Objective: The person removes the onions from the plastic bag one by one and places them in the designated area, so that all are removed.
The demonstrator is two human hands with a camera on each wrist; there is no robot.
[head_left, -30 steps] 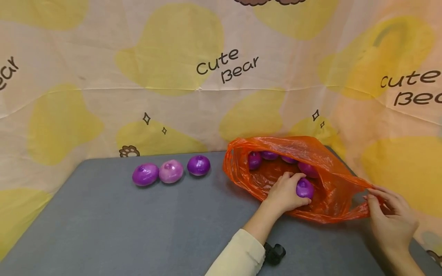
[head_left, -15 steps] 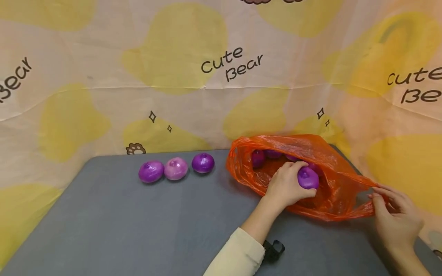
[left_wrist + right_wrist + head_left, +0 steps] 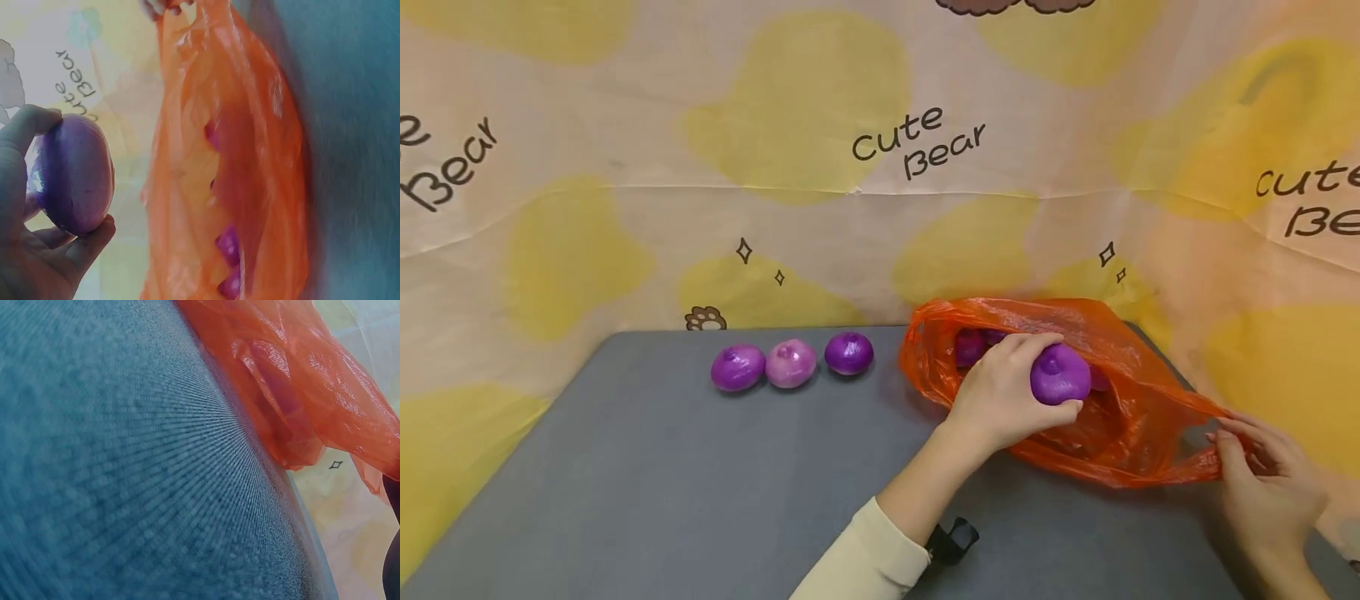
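My left hand (image 3: 1003, 396) grips a shiny purple onion (image 3: 1060, 375) between thumb and fingers. In the head view it overlaps the mouth of an orange plastic bag (image 3: 1138, 417); the left wrist view shows the held onion (image 3: 75, 175) apart from the bag (image 3: 269, 156). My right hand (image 3: 1273, 479) pinches the bag's handle at the right. Inside the bag several purple onions (image 3: 970, 347) show through its opening, partly hidden by my left hand. On the table's left, three onions stand in a row: a purple one (image 3: 738, 368), a paler one (image 3: 791, 363) and a dark purple one (image 3: 849, 353).
The grey table (image 3: 700, 492) runs back to a cloth backdrop (image 3: 805, 108) printed with yellow patches and lettering. A black strap (image 3: 953, 542) shows beside the left sleeve (image 3: 868, 554).
My left hand has lifted the onion up from inside the bag toward its opening. The right hand keeps its hold on the handle. The head view has shifted slightly.
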